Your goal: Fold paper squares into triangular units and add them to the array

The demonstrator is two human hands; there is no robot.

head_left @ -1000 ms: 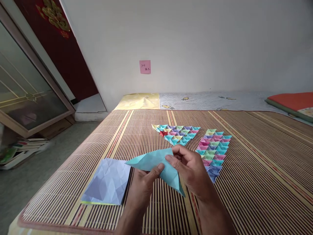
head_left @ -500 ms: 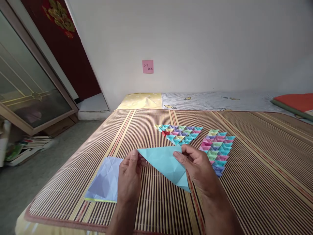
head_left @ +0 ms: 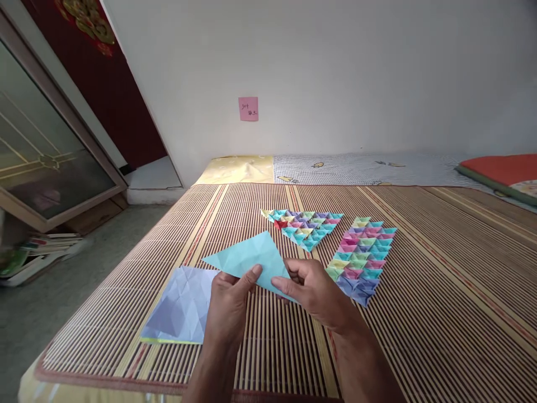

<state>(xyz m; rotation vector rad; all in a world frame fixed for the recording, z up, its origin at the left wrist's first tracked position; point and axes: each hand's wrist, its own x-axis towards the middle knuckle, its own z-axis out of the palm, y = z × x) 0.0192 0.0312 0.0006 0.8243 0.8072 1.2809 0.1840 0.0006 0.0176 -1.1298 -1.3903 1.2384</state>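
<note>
Both hands hold a light-blue sheet of paper (head_left: 247,254), folded into a triangle, above the mat. My left hand (head_left: 230,296) pinches its lower edge near the middle, thumb on top and fingers beneath. At the lower right corner, my right hand (head_left: 314,291) grips the paper between thumb and fingers. Left of my left hand lies a stack of creased lavender paper (head_left: 180,308), with a yellow-green edge showing underneath. Beyond the hands is a triangular group of folded paper pieces (head_left: 306,226) in many colours. A second, slanted group of folded pieces (head_left: 364,257) lies to the right.
The bamboo mat (head_left: 104,324) covers the bed. A patterned sheet (head_left: 348,168) shows along the wall, with a folded orange cloth (head_left: 499,170) at far right. A pink note (head_left: 248,109) is stuck on the wall. Books (head_left: 46,249) lie on the floor at left.
The light-blue triangle has been turned so a corner points up and away. My left hand has shifted from its left tip to the lower edge, and my right hand is lower on it.
</note>
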